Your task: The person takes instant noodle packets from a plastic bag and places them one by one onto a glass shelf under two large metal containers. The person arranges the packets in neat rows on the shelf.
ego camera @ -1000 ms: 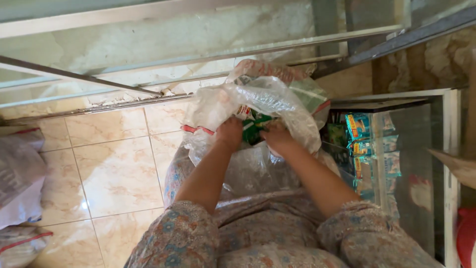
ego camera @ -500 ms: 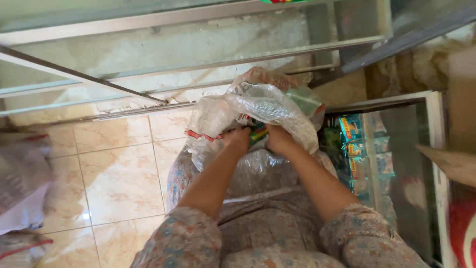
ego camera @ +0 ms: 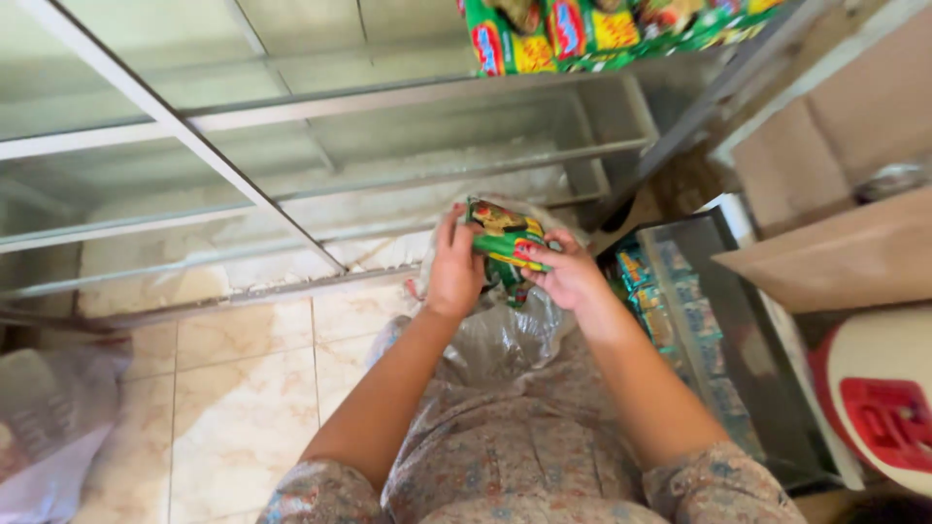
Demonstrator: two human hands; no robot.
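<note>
My left hand point(ego camera: 454, 267) and my right hand point(ego camera: 571, 277) together grip a bundle of green, yellow and red snack packets point(ego camera: 505, 238), lifted above a crumpled clear plastic bag point(ego camera: 505, 335) that rests against my lap. The left hand holds the bundle's left end with fingers up along it. On the other end, the right hand pinches from below. More green packets of the same kind point(ego camera: 592, 29) lie on the glass shelf at the top of the view.
A glass display cabinet with metal frame point(ego camera: 291, 146) stands ahead over a tiled floor point(ego camera: 243, 369). A lower glass case point(ego camera: 699, 320) at right holds blue packets. A cardboard box point(ego camera: 825, 194) and a white and red container point(ego camera: 883, 398) sit at far right; a sack point(ego camera: 49, 437) at left.
Both hands came up out of the plastic bag holding the packet bundle. My view tilted up, bringing the upper shelf with packets into sight.
</note>
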